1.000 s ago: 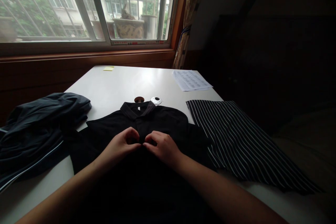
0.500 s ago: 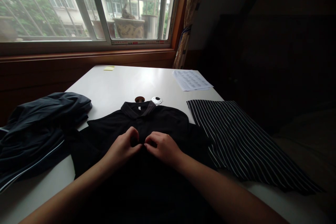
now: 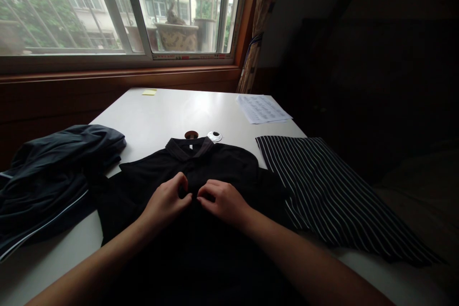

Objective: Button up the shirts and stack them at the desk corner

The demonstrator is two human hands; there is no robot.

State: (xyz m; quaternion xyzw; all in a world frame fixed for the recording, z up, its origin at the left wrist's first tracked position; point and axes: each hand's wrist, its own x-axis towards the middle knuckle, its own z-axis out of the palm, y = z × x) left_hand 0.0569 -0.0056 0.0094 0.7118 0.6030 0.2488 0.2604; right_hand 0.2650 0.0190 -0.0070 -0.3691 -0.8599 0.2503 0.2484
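Observation:
A black collared shirt (image 3: 229,160) lies spread out front side up, its collar toward the window. Both hands work at the middle of its chest, along the front opening. My left hand (image 3: 168,199) has its fingers curled toward the thumb, closed on the shirt front left of the opening. Just across a small gap, my right hand (image 3: 224,202) pinches the cloth between thumb and fingers. Any button between the fingertips is too dark to make out. The lower shirt fades into shadow between my forearms.
A dark bundled garment with white piping (image 3: 64,167) lies at the left, a striped black cloth (image 3: 322,181) at the right. Beyond the collar, the white table (image 3: 165,110) has a round hole (image 3: 191,135) and a round cover (image 3: 214,136). Papers (image 3: 263,109) and a yellow note (image 3: 149,92) lie farther back.
My left thumb has drawn slightly left, away from the right fingertips, so the gap between the hands is a little wider. My right hand and the shirt stay nearly the same.

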